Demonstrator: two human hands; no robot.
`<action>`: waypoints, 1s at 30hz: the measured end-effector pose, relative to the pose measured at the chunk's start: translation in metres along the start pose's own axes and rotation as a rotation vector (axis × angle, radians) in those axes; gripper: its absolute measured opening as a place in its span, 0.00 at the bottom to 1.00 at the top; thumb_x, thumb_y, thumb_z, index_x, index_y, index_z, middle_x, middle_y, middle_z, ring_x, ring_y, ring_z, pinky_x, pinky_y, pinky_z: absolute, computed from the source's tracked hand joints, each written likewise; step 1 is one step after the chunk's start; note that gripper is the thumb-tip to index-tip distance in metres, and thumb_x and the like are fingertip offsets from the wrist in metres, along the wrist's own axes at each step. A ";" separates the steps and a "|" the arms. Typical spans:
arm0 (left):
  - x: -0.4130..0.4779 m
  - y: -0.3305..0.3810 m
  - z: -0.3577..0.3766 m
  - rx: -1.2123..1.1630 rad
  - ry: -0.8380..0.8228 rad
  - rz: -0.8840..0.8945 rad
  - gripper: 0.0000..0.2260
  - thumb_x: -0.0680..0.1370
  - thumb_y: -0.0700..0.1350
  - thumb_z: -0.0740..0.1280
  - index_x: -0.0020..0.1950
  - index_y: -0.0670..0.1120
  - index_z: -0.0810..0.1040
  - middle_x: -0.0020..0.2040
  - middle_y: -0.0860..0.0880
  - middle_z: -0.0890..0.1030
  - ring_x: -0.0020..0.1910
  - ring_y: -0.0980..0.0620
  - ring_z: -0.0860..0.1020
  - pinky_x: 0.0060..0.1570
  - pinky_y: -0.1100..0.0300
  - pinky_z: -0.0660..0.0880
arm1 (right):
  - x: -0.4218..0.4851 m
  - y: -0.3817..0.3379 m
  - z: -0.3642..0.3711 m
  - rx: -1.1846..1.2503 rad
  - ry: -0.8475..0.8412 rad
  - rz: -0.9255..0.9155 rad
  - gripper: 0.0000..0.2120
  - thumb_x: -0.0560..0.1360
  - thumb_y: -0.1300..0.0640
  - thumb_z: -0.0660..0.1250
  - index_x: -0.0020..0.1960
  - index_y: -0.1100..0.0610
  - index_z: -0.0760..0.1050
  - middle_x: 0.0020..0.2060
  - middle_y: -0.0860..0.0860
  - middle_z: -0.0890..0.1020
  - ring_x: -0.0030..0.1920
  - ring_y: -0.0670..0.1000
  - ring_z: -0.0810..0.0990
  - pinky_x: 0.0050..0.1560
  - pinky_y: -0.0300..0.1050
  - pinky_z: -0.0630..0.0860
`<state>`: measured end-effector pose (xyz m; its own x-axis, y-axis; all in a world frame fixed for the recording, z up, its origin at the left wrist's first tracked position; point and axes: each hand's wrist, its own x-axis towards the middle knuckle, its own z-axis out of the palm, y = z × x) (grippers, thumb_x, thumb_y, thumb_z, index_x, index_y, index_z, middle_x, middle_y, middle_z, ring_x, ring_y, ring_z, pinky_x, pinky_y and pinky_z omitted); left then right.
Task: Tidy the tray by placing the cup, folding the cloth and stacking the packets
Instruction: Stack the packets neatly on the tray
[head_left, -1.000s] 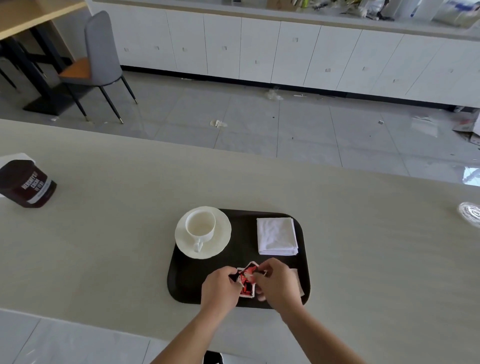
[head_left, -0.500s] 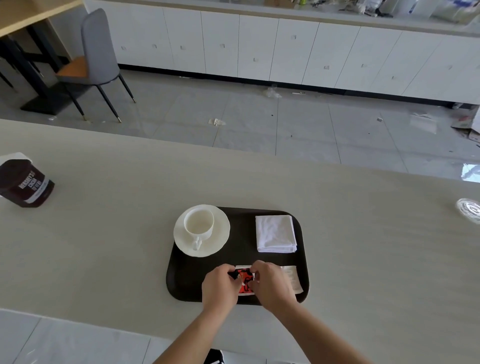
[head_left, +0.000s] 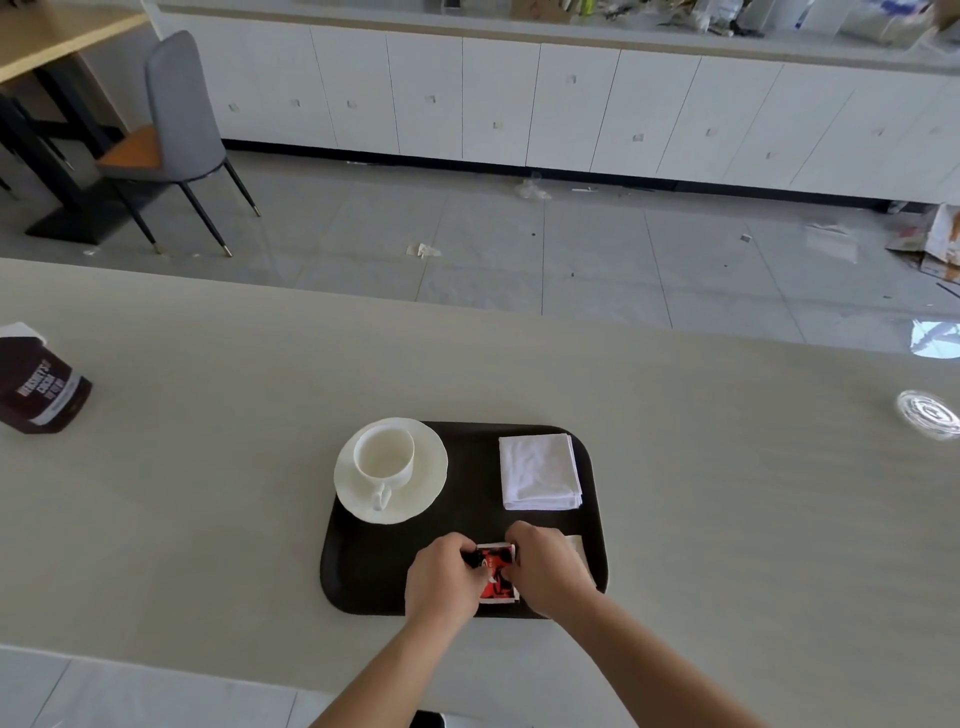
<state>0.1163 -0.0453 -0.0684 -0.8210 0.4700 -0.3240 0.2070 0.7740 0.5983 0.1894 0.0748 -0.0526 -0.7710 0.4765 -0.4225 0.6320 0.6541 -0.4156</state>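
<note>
Red packet between curled left hand and right hand, on tray

The person is showing a left hand and a right hand, both bare, with bare forearms running back from the near edge of the tray. Below the tray, between the forearms, a small dark shape with a pale edge is peeking in, possibly a shoe, but it is too cropped to tell.
</note>
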 end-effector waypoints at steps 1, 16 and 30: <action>-0.001 0.000 0.000 -0.002 0.003 0.002 0.11 0.73 0.50 0.72 0.54 0.51 0.80 0.46 0.55 0.84 0.46 0.57 0.81 0.42 0.65 0.74 | 0.002 0.001 -0.001 -0.006 -0.003 -0.003 0.05 0.76 0.57 0.67 0.51 0.55 0.75 0.42 0.51 0.81 0.40 0.53 0.79 0.29 0.41 0.68; -0.006 -0.005 0.003 -0.056 0.030 0.039 0.10 0.74 0.48 0.70 0.54 0.51 0.77 0.35 0.56 0.79 0.38 0.59 0.77 0.36 0.65 0.71 | -0.019 0.069 -0.022 0.015 0.174 0.030 0.20 0.73 0.53 0.69 0.65 0.48 0.74 0.60 0.41 0.75 0.53 0.50 0.79 0.43 0.42 0.73; -0.003 -0.025 -0.001 0.361 0.181 0.444 0.13 0.69 0.44 0.75 0.52 0.47 0.81 0.47 0.49 0.78 0.47 0.51 0.77 0.43 0.59 0.76 | -0.006 0.071 -0.031 -0.020 0.182 0.006 0.05 0.75 0.52 0.67 0.47 0.46 0.81 0.46 0.43 0.75 0.49 0.47 0.76 0.37 0.42 0.72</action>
<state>0.1136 -0.0664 -0.0819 -0.6854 0.7265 0.0487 0.6928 0.6301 0.3507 0.2363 0.1366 -0.0549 -0.7699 0.5775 -0.2715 0.6363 0.6617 -0.3967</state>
